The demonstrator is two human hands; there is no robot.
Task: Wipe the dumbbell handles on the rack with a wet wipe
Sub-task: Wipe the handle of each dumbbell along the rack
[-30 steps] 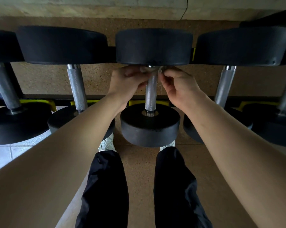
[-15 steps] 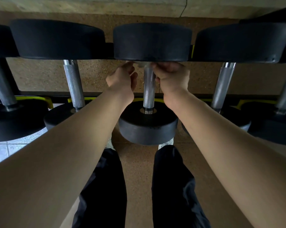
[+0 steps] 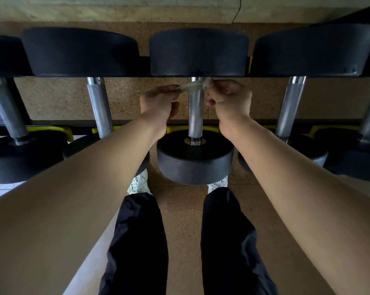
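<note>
A row of black dumbbells lies on the rack, each with a knurled steel handle. The centre dumbbell's handle (image 3: 195, 111) runs away from me between its two black heads. A thin white wet wipe (image 3: 191, 86) is stretched across the far end of that handle, just below the far head (image 3: 199, 52). My left hand (image 3: 159, 103) pinches the wipe's left end and my right hand (image 3: 227, 101) pinches its right end, one on each side of the handle.
Neighbouring handles stand left (image 3: 100, 107) and right (image 3: 289, 107) of the centre one, with more dumbbells at both edges. Yellow cradles (image 3: 209, 129) mark the rack's near rail. Below are my black trousers, white shoes and a brown speckled floor (image 3: 179, 220).
The wipe now shows pulled taut over the handle's far end. Both hands have shifted slightly outward and nearer me, away from the far head.
</note>
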